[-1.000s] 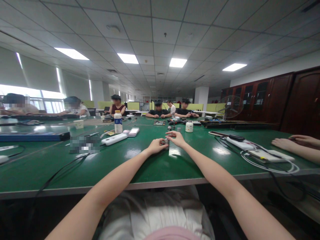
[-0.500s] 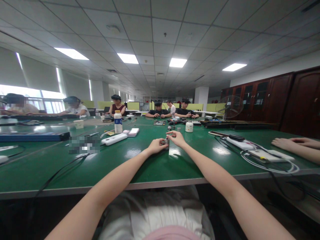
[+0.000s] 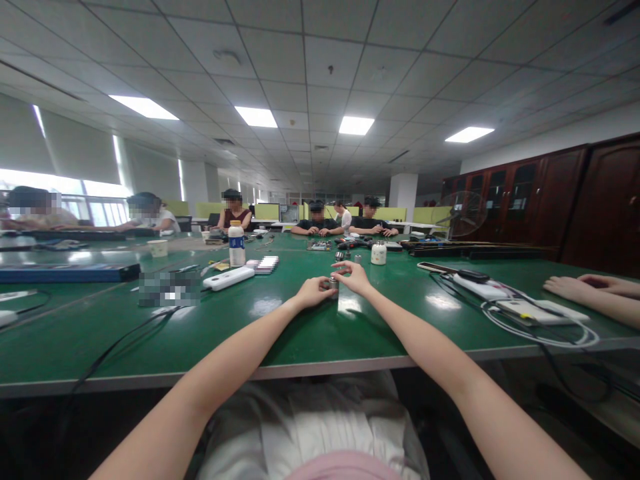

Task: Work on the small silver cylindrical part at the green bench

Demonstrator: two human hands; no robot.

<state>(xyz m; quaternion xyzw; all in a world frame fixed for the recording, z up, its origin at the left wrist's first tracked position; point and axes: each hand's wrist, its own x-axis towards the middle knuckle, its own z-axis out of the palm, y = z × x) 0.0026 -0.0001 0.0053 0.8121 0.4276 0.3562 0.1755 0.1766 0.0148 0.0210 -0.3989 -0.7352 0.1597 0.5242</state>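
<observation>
A small silver metal cylinder (image 3: 334, 287) stands upright on the green table (image 3: 320, 333) in front of me. My left hand (image 3: 316, 292) is closed round its left side, thumb and fingers against the metal. Over the top of the cylinder, my right hand (image 3: 354, 277) has its thumb and fingertips drawn together in a pinch. What lies between those fingertips is too small to make out. Just beyond my hands are some small dark metal parts (image 3: 340, 256) and another small metal cylinder (image 3: 358, 259).
A white patterned jar (image 3: 379, 253) stands beyond my right hand. To the left are a labelled bottle (image 3: 237, 244), a white power bank (image 3: 229, 279) and a paper cup (image 3: 158, 249). At right lie cables (image 3: 487, 310), a phone (image 3: 434, 267) and another person's hands (image 3: 570, 288).
My right fingertips have shifted very slightly over the top of the cylinder. My left hand keeps its hold, and the cylinder stays in the same place.
</observation>
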